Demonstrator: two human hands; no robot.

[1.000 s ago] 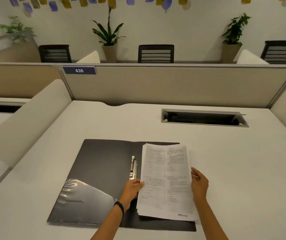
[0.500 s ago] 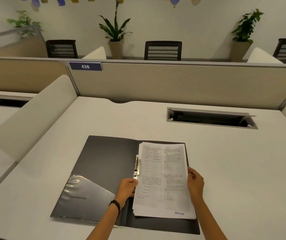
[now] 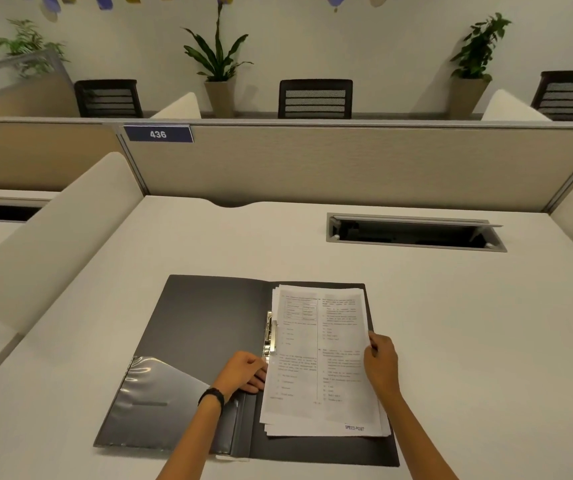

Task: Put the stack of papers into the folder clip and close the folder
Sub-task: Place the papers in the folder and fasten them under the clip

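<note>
Head view: papers on the open folder.
I see my left hand pinching the left edge of the papers beside the metal clip; my right hand grips their right edge on the folder's right half.

A dark grey folder lies open on the white tabletop in the lower middle of the frame. On its right half rests a stack of printed papers, its left edge against the metal folder clip at the spine. The left hand, with a black band at the wrist, touches the stack's left edge below the clip. The right hand holds the stack's right edge. A clear plastic pocket covers the folder's lower left.
</note>
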